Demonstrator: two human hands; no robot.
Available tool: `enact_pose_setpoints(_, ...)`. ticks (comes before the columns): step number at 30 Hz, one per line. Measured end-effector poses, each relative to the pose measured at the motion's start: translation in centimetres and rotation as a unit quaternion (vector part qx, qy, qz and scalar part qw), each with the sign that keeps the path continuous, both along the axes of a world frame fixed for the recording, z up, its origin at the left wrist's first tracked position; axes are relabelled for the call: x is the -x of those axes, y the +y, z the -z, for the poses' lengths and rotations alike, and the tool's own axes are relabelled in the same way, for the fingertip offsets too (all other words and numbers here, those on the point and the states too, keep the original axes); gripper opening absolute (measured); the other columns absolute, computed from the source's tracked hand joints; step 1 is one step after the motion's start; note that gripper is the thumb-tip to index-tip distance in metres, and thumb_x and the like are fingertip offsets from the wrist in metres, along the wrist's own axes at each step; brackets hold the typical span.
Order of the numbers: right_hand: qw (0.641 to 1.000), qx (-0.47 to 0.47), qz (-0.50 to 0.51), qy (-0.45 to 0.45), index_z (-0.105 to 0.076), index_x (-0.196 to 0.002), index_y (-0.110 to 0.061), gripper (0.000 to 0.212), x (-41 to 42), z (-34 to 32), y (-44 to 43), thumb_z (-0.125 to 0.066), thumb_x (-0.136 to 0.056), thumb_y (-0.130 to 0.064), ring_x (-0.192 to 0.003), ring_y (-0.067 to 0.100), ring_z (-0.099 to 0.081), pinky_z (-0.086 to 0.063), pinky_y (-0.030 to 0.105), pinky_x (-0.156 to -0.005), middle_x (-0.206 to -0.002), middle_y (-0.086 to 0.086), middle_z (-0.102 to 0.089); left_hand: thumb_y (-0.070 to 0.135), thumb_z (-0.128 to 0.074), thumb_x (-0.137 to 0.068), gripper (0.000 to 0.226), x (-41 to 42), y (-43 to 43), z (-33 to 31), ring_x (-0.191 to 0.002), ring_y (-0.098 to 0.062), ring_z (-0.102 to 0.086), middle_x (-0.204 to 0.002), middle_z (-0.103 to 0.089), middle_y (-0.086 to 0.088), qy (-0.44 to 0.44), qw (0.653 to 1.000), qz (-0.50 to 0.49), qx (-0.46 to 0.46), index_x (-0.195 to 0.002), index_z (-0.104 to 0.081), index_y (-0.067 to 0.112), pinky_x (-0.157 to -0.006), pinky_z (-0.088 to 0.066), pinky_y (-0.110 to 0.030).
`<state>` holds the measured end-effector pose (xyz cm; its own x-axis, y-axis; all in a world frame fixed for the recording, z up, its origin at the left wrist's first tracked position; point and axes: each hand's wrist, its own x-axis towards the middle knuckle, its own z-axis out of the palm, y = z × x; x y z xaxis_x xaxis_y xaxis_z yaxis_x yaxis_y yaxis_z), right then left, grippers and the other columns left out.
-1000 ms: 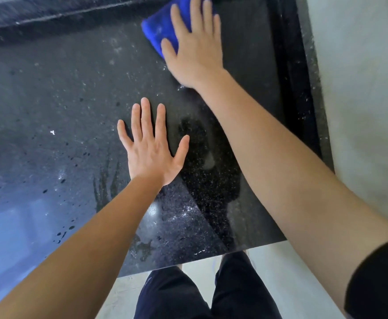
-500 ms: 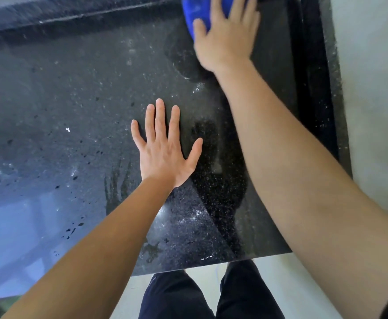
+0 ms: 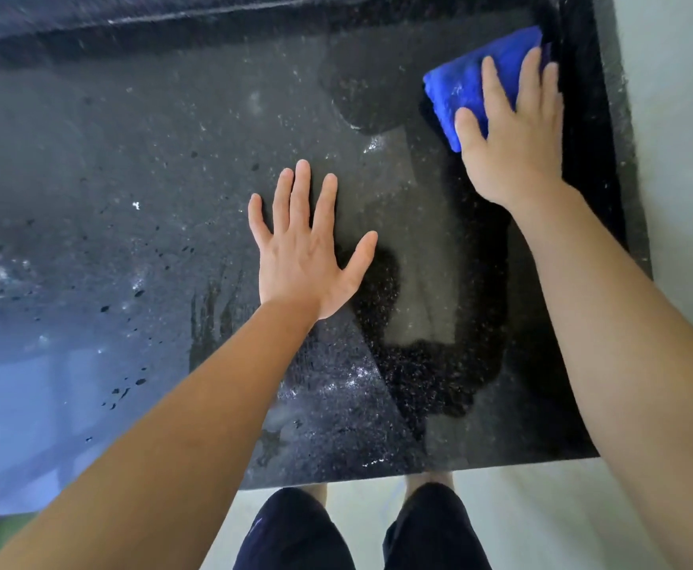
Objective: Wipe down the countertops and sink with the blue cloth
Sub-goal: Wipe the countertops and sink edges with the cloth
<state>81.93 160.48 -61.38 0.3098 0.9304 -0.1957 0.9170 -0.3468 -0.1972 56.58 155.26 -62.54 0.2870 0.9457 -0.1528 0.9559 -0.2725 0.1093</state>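
Glossy black stone surface: fine white speckle, scattered dark water spots at left, pale blue reflection at lower left. Folded plush cloth: saturated royal blue. Wall at right: pale grey-green. Trousers: dark navy.

Left hand and right hand flat, splayed

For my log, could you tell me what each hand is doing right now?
Left hand: open, flat on the countertop.
Right hand: open, pressing on the blue cloth.
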Motion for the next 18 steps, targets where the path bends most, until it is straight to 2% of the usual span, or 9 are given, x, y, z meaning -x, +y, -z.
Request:
enact_pose_setpoints(2,1.000,0.007,-0.007,0.007,-0.011,-0.160,-0.026,0.064,0.6,0.0,-1.7,-0.029,-0.103,-0.048,-0.153,0.037,0.008,0.001,0.048,-0.125,-0.166,0.017,0.007,0.071,-0.018,-0.093,0.080,0.2,0.0,-0.1,-0.152,-0.025,-0.005,-0.165,-0.011,-0.008,-0.030,1.000,-0.007,-0.005,-0.154,-0.027,0.020,-0.119,-0.003,-0.058)
enact_pose_setpoints(5,1.000,0.010,-0.015,0.009,-0.013,-0.160,-0.025,0.064,2.3,-0.1,-5.2,-0.034,-0.103,-0.045,-0.153,0.039,0.005,-0.001,0.050,-0.124,-0.166,0.018,0.006,0.064,-0.029,-0.095,0.070,0.7,-0.2,-0.2,-0.151,-0.025,-0.014,-0.163,-0.020,-0.008,-0.137,0.990,-0.014,-0.028,-0.146,-0.042,0.018,-0.119,-0.003,-0.058)
enact_pose_setpoints(8,0.999,0.002,-0.054,-0.004,-0.016,-0.160,-0.022,0.066,5.3,-0.1,-9.1,-0.030,-0.101,-0.048,-0.152,0.042,0.001,-0.004,0.053,-0.124,-0.166,0.021,0.002,0.052,-0.039,-0.097,0.057,2.6,-0.2,-0.6,-0.144,-0.023,-0.031,-0.159,-0.028,-0.009,-0.221,0.972,-0.007,-0.075,-0.139,-0.050,0.015,-0.118,-0.001,-0.057)
enact_pose_setpoints(10,0.995,-0.002,-0.096,-0.007,-0.018,-0.160,-0.022,0.066,7.8,0.1,-10.5,-0.030,-0.101,-0.050,-0.152,0.043,0.001,-0.004,0.054,-0.123,-0.165,0.023,0.000,0.050,-0.039,-0.098,0.057,4.9,0.0,-0.8,-0.143,-0.024,-0.034,-0.159,-0.029,-0.010,-0.204,0.973,-0.003,-0.107,-0.141,-0.048,0.013,-0.117,-0.002,-0.058)
enact_pose_setpoints(12,0.990,-0.015,-0.142,-0.001,-0.022,-0.159,-0.022,0.065,10.5,0.6,-9.9,-0.030,-0.102,-0.052,-0.152,0.044,0.000,-0.003,0.054,-0.123,-0.165,0.024,-0.002,0.055,-0.034,-0.098,0.064,7.5,0.5,-0.9,-0.147,-0.027,-0.026,-0.161,-0.023,-0.013,-0.146,0.983,-0.005,-0.114,-0.145,-0.042,0.012,-0.117,-0.003,-0.059)
enact_pose_setpoints(15,0.984,-0.020,-0.180,0.000,-0.021,-0.159,-0.026,0.065,13.4,1.4,-5.2,-0.026,-0.101,-0.055,-0.152,0.043,0.002,-0.001,0.053,-0.123,-0.166,0.021,-0.001,0.062,-0.028,-0.097,0.075,10.5,2.0,-0.7,-0.151,-0.030,-0.011,-0.164,-0.011,-0.015,-0.060,0.995,-0.023,-0.079,-0.152,-0.029,0.011,-0.116,-0.003,-0.063)
enact_pose_setpoints(18,0.985,0.000,-0.172,0.007,-0.016,-0.159,-0.030,0.066,14.9,1.2,1.2,-0.026,-0.101,-0.058,-0.152,0.041,0.005,0.000,0.052,-0.124,-0.167,0.018,0.003,0.065,-0.025,-0.095,0.079,12.0,3.1,-0.2,-0.152,-0.030,-0.005,-0.164,-0.007,-0.014,-0.033,0.997,-0.045,-0.052,-0.154,-0.023,0.012,-0.116,-0.001,-0.062)
